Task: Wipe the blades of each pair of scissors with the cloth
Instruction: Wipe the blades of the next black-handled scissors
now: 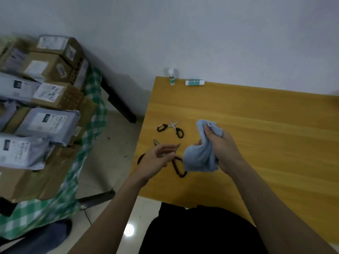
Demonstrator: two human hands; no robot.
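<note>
A large pair of black-handled scissors (177, 166) lies open near the left edge of the wooden table (266, 125), its blade tips showing past my fingers. My left hand (157, 160) hovers over its pivot with fingers loosely curled; whether it touches the scissors I cannot tell. My right hand (222, 147) grips a bunched light blue cloth (200, 158) just right of those scissors. A smaller pair of scissors (171, 127) with black handles lies open farther back on the table.
Two glue sticks stand and lie at the table's far edge, one upright (171, 77), one on its side (194, 82). Stacked cardboard boxes and grey parcels (40, 114) sit on a green checked cloth to the left. Tiled floor lies between.
</note>
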